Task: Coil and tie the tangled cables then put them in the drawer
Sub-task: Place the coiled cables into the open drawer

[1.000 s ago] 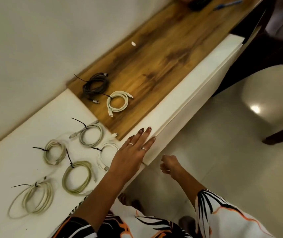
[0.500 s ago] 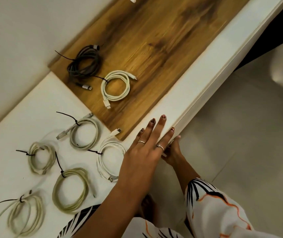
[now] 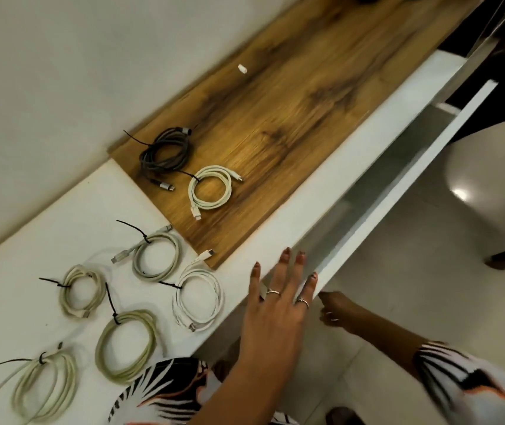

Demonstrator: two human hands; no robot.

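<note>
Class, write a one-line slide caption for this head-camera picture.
Seven tied cable coils lie on the desk while the right hand holds the open drawer.

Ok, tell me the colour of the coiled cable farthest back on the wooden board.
Dark grey cable, in the head view.

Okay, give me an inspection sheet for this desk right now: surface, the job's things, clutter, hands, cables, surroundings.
Surface: white desktop with a wooden panel.
Job's things: drawer pulled partly open; what shows of its inside looks bare.
Clutter: small white piece on the wood.
Hands: left hand flat, fingers straight, over the desk edge and drawer; right hand below the drawer front, grip not clear.
Cables: seven coils, each tied; dark grey coil and white coil on wood, five pale coils on white. None in the drawer.
Surroundings: plain wall, tiled floor, pale chair seat.
</note>
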